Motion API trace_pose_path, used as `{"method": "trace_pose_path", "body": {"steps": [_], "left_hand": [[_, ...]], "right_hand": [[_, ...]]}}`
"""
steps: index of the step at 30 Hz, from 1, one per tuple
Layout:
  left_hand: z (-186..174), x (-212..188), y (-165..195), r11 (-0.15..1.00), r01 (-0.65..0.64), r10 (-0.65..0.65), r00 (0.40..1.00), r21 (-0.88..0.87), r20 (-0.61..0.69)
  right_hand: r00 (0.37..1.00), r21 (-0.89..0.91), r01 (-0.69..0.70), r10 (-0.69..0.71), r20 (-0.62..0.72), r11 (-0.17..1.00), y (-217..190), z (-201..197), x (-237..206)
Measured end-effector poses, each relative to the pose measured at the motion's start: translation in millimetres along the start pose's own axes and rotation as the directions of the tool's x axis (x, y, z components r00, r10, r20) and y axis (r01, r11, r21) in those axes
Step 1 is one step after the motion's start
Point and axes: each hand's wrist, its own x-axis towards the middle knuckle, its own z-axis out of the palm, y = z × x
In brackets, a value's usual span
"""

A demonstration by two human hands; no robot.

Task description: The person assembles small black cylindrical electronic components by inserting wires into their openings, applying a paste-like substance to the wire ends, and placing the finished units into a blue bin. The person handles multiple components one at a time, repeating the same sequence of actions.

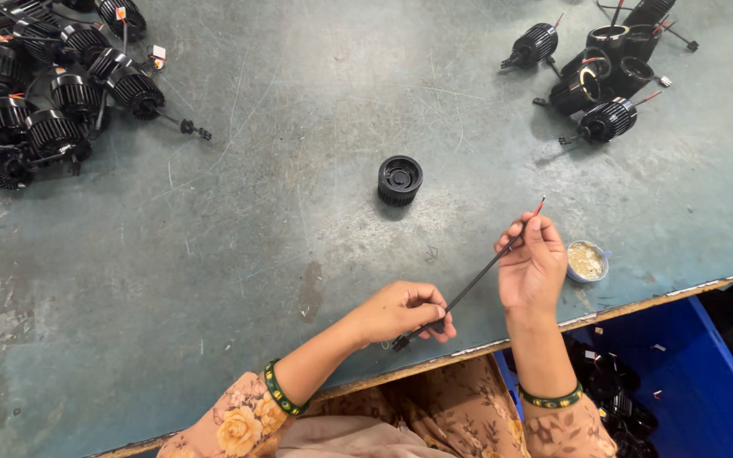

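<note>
Hands both pinch one black cable (468, 290): your left hand (402, 310) grips its plug end, right hand (532, 268) its red-tipped end.

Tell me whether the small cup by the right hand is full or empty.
Partly filled: the cup holds a pale yellowish substance, its rim showing above it.

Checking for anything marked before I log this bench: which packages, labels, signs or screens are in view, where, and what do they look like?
No packages, signs or screens.
Small tags: on the wires of the finned black parts at top left, tiny white and orange flags.
Any marking on them is too small to tell.
</note>
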Motion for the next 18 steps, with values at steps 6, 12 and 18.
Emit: {"method": "trace_pose_path", "body": {"steps": [6,12,18], "left_hand": [[3,-6,5,1.000,0.004,-0.006,0.994,0.022,0.106],[-1,-2,11,0.993,-0.115,0.115,0.969,0.012,-0.220],[-11,-3,13,0.939,-0.335,0.334,0.837,0.077,-0.434]], "right_hand": [[0.999,0.043,0.031,-0.031,-0.011,0.999,-14,2,-9],[0.967,-0.149,-0.209,0.227,0.114,0.966,-7,2,-24],[0.852,-0.373,-0.379,0.477,0.216,0.847,32,21,-69]]}}
